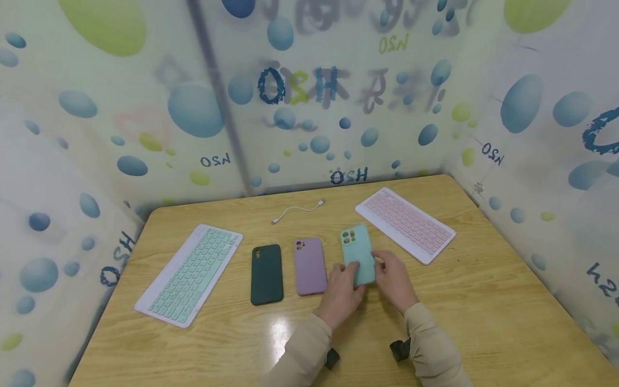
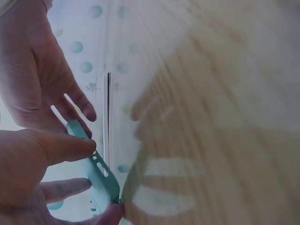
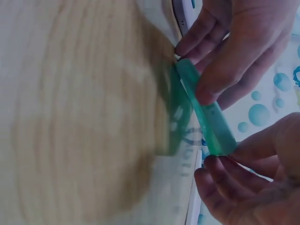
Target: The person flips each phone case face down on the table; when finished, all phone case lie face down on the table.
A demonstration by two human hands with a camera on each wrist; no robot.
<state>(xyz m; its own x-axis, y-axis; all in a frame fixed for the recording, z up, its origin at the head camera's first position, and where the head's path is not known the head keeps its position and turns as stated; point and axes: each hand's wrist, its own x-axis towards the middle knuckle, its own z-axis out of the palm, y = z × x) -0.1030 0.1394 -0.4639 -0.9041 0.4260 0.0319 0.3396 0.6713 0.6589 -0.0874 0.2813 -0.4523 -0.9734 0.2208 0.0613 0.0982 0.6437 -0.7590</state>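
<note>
A mint-green phone case [image 1: 357,252] with round camera cutouts is held by both hands at the right of the table's middle. My left hand [image 1: 341,296] grips its lower left part, the thumb [image 2: 70,147] lying along the case's edge [image 2: 101,176] in the left wrist view. My right hand [image 1: 394,278] pinches the right edge between thumb and fingers. The right wrist view shows the case [image 3: 208,112] tilted close over the table, with the right hand [image 3: 262,178] at one corner. To the left lie a purple phone case [image 1: 310,267] and a dark green phone case [image 1: 267,275].
On the wooden table [image 1: 483,312], a white keyboard with mint keys [image 1: 193,274] lies at left and one with pink keys [image 1: 406,223] at back right. A short white cable [image 1: 297,208] lies toward the back. Printed fabric walls [image 1: 309,145] stand around the table.
</note>
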